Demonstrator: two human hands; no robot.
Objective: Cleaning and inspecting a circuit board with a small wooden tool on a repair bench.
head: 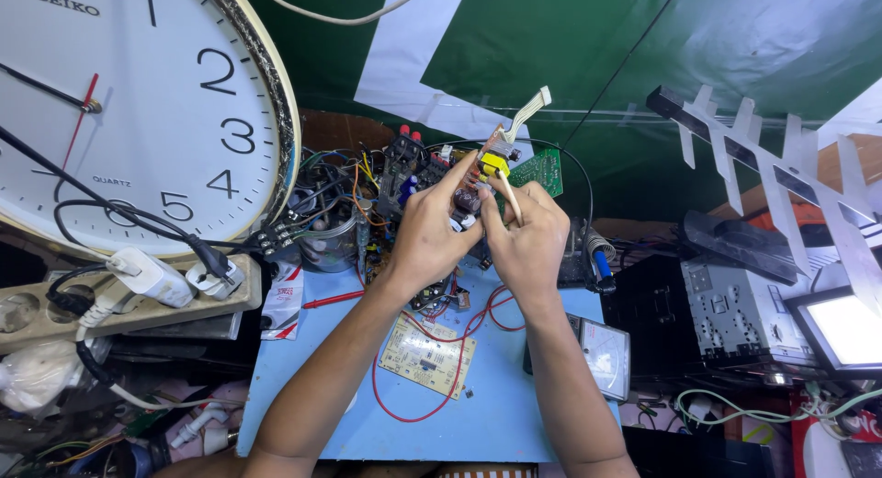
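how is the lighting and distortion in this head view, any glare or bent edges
Head view: even, bright light on both hands, left hand and right hand, sharp on the small brown circuit board they hold; the lit white screen at the right is blown out; the big round white wall clock bulges from wide-angle distortion; soft glare streaks the green backdrop sheet.

A dark green sheet with broad white stripes [570, 46] forms the back wall from eleven to two o'clock. At nine to ten o'clock leans a large round white wall clock [138, 101]. A light blue worktop [514, 395] fills six o'clock, evenly lit, with a glowing white screen [850, 329] at four o'clock.
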